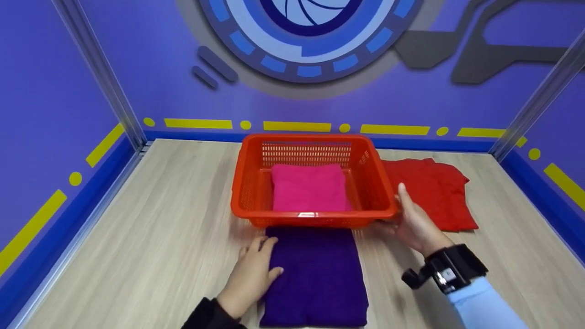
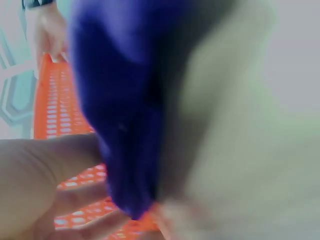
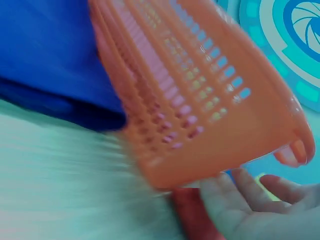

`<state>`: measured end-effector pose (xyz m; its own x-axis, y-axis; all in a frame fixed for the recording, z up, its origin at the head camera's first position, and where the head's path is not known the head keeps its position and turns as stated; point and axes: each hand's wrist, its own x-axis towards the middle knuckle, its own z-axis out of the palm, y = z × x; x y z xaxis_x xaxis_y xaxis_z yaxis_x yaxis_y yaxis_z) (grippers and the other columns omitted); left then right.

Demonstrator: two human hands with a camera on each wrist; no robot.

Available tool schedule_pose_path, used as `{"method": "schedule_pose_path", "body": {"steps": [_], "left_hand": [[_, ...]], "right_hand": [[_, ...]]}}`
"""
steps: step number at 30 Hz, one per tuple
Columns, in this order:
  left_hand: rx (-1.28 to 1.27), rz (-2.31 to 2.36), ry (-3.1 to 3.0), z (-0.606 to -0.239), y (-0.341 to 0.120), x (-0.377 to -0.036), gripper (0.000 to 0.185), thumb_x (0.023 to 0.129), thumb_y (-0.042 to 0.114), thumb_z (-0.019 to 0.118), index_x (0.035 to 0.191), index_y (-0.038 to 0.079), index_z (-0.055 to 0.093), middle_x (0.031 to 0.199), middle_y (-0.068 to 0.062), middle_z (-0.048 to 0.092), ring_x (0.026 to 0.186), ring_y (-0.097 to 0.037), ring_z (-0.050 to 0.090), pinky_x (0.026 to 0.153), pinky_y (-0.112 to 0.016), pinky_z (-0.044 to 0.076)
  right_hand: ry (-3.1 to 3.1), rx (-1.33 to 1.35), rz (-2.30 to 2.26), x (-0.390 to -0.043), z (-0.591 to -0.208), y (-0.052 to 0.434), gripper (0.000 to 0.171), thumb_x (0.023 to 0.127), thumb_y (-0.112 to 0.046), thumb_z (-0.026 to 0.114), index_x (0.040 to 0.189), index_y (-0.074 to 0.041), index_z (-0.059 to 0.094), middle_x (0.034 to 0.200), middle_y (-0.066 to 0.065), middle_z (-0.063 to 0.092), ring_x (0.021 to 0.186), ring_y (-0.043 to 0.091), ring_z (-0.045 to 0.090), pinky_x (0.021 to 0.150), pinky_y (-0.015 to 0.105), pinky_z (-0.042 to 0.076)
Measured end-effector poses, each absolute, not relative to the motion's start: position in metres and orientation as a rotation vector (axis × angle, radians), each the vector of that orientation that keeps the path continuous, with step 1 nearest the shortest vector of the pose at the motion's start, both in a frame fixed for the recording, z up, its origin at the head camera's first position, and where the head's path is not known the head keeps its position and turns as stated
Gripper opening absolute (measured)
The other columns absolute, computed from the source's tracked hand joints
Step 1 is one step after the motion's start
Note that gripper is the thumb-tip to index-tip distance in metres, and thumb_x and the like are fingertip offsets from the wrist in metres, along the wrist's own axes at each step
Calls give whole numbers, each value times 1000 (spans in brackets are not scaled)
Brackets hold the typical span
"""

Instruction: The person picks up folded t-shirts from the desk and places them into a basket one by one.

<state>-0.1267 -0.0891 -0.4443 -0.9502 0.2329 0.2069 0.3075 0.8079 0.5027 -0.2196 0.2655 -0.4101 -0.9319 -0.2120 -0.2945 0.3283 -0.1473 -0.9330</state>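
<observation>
Purple cloth (image 1: pixel 315 278) is laid on the tabletop (image 1: pixel 173 228), long axis toward the basket (image 1: pixel 260 213), left edge touched by the nearer left hand (image 1: pixel 250 274), fingers loosely spread, with the right hand (image 1: pixel 418 228), likewise spread, placed at the basket's side.

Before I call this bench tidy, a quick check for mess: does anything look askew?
The folded red cloth right of the orange plastic basket looks slightly askew: its outline is uneven, one corner jutting out. No spill or damage shows.

No readable text, label, brand, number or sign anywhere
</observation>
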Motion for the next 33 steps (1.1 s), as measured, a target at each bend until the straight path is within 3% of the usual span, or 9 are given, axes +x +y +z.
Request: {"method": "schedule_pose_path", "body": {"steps": [4, 8, 11, 15, 18, 22, 26, 30, 33], "left_hand": [[-382, -1095, -2801, -450, -101, -126, 75, 80, 10, 85, 141, -9, 46, 128, -32, 56, 107, -46, 61, 91, -55, 52], [-289, -1433, -2783, -448, -111, -128, 65, 80, 3, 82, 132, -11, 46, 114, -27, 66, 96, -35, 67, 83, -46, 56], [-155, -1664, -2834, -442, -116, -129, 55, 82, 4, 79, 126, -14, 52, 99, -15, 69, 87, -25, 66, 75, -36, 57], [39, -2116, -2777, -440, -118, -127, 48, 86, 5, 75, 124, -17, 55, 93, -8, 70, 83, -17, 66, 74, -33, 58], [136, -2454, -2616, -444, -119, -126, 44, 90, 6, 71, 124, -16, 55, 95, -9, 73, 85, -19, 70, 76, -36, 60], [177, -2733, -2448, -449, -116, -127, 28, 95, 12, 67, 115, -5, 59, 99, -11, 73, 91, -23, 72, 76, -36, 60], [155, -2933, -2301, -455, -110, -129, 11, 97, 14, 62, 102, 6, 56, 99, -9, 69, 91, -22, 71, 79, -34, 58], [5, -2997, -2231, -460, -103, -128, 29, 97, 9, 61, 122, -6, 57, 106, -9, 70, 98, -20, 69, 89, -35, 56], [-118, -2996, -2210, -462, -97, -126, 51, 96, 4, 61, 140, -13, 44, 117, -13, 69, 106, -22, 68, 93, -37, 55]], "right_hand": [[1630, 106, -2062, -197, -422, 267, 91, 99, -70, 32, 163, -9, 10, 162, 29, 22, 141, 46, 39, 107, 60, 42], [1524, 10, -1929, -181, -429, 268, 89, 105, -61, 26, 158, 5, 0, 160, 35, 17, 134, 43, 48, 104, 59, 45], [1463, -26, -1872, -174, -431, 267, 85, 108, -53, 29, 156, 12, 2, 158, 36, 24, 131, 42, 52, 104, 60, 44], [1402, -48, -1852, -166, -436, 262, 72, 110, -35, 39, 155, 13, 12, 152, 30, 40, 130, 40, 53, 105, 58, 45], [1351, -78, -1875, -161, -439, 257, 54, 109, -25, 42, 152, 7, 33, 144, 23, 52, 127, 36, 56, 103, 56, 47], [1258, -128, -1906, -158, -444, 252, 32, 110, -19, 40, 130, -5, 59, 128, 13, 65, 121, 30, 61, 100, 48, 50], [1225, -165, -1926, -154, -452, 242, 28, 108, -12, 41, 114, -11, 68, 115, 5, 71, 111, 22, 66, 96, 39, 52], [1225, -188, -1957, -149, -459, 232, 26, 104, -2, 45, 115, -9, 67, 112, 4, 73, 107, 19, 67, 95, 36, 53], [1198, -198, -1979, -145, -464, 228, 29, 101, 4, 45, 122, -8, 62, 117, 6, 71, 111, 20, 66, 99, 37, 51]]}}
